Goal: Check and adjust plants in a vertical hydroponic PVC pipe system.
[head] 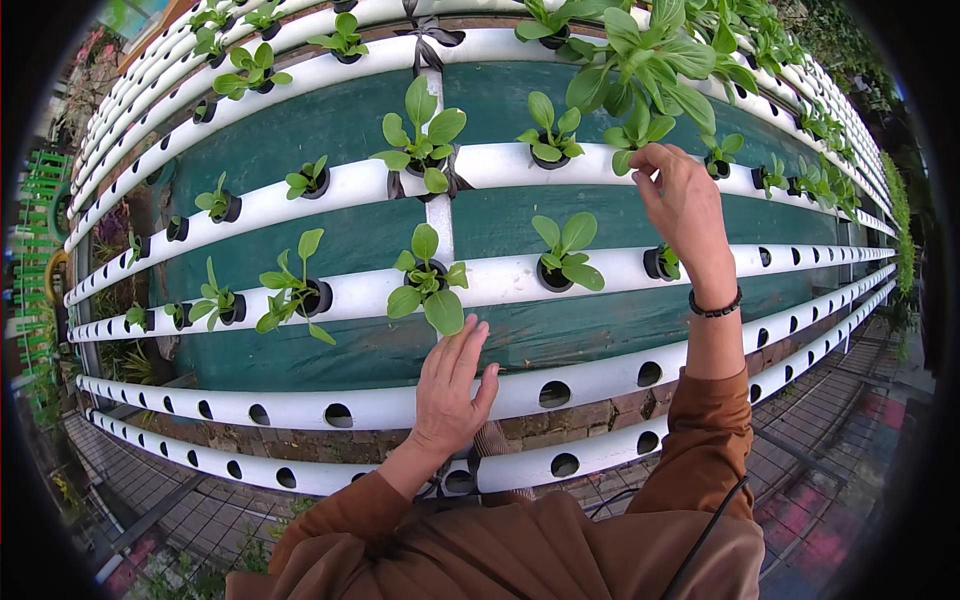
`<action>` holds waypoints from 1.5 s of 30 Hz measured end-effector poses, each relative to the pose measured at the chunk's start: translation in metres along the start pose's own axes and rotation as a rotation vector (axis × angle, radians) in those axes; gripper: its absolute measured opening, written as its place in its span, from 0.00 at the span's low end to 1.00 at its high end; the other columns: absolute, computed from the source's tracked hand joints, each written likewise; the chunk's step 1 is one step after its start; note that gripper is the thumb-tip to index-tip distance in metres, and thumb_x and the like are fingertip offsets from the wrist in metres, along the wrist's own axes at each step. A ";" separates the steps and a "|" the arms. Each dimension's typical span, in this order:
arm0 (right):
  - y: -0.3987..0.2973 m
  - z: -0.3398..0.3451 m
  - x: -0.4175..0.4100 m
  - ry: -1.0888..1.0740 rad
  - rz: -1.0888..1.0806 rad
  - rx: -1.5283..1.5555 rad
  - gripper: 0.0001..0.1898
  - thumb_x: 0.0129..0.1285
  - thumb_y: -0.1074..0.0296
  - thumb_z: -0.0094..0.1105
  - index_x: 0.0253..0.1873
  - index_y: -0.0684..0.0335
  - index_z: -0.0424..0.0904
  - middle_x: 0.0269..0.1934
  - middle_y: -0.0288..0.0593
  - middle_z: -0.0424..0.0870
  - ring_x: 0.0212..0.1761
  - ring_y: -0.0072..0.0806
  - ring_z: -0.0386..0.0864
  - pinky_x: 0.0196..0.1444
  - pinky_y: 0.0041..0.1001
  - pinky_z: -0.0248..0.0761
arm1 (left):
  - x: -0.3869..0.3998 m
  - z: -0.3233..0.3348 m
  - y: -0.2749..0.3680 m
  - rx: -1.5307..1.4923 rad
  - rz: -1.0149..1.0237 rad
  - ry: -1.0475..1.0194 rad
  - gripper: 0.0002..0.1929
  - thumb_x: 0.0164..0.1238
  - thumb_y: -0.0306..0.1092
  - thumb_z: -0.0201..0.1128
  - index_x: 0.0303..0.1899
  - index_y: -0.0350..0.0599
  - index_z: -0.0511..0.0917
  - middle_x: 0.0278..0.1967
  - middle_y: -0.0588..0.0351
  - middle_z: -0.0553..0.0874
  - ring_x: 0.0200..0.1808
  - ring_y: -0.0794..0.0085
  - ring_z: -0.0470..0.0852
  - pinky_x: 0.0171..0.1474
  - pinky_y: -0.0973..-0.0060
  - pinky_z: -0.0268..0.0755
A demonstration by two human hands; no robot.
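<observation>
My right hand (681, 199) reaches over a white hydroponic pipe (495, 166). Its bent thumb and fingers are at the lower leaves of a leafy green seedling (636, 135); whether they pinch a leaf cannot be told, and the seedling's base is hidden behind the hand. My left hand (454, 382) holds nothing, with fingers extended together and the thumb apart. Its fingertips lie just below the large low leaf of another seedling (426, 281), which sits in a black net pot in the nearer planted pipe (495, 281). Contact with that leaf is unclear.
Two nearer white pipes (517, 394) have round open holes. More potted seedlings (566, 251) line the planted rows, and larger leafy plants (649, 64) overhang the far right. Dark green sheeting (510, 221) lies beneath. Black ties (454, 176) wrap a pipe joint.
</observation>
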State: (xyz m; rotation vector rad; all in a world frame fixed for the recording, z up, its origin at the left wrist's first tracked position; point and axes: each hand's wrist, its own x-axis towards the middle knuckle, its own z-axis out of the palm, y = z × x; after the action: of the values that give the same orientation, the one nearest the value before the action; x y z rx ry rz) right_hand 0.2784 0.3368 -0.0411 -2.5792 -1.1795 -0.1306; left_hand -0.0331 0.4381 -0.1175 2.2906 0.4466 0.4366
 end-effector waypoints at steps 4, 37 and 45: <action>0.001 0.027 -0.034 -0.156 0.103 0.127 0.10 0.59 0.74 0.64 0.45 0.64 0.85 0.37 0.48 0.88 0.39 0.45 0.85 0.44 0.38 0.78 | 0.046 -0.006 0.014 -0.078 0.080 0.132 0.18 0.64 0.25 0.65 0.56 0.41 0.79 0.50 0.49 0.85 0.44 0.57 0.85 0.48 0.66 0.78; -0.007 0.140 -0.001 0.323 0.181 0.622 0.29 0.50 0.58 0.75 0.60 0.53 0.80 0.49 0.38 0.84 0.46 0.33 0.80 0.55 0.35 0.66 | 0.223 0.049 -0.008 0.129 -0.070 0.025 0.12 0.64 0.41 0.65 0.39 0.41 0.87 0.47 0.46 0.81 0.51 0.53 0.81 0.54 0.57 0.74; -0.014 0.139 -0.001 0.312 0.165 0.599 0.28 0.51 0.60 0.74 0.59 0.53 0.80 0.46 0.34 0.84 0.45 0.29 0.79 0.54 0.33 0.63 | 0.231 0.057 -0.005 0.270 -0.049 0.107 0.14 0.61 0.46 0.68 0.35 0.44 0.90 0.48 0.48 0.82 0.54 0.59 0.77 0.60 0.61 0.62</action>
State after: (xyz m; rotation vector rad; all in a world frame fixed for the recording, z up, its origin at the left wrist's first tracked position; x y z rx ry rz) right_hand 0.2614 0.3872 -0.1698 -2.0237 -0.7447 -0.1159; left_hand 0.1937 0.5083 -0.1185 2.5172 0.6483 0.5010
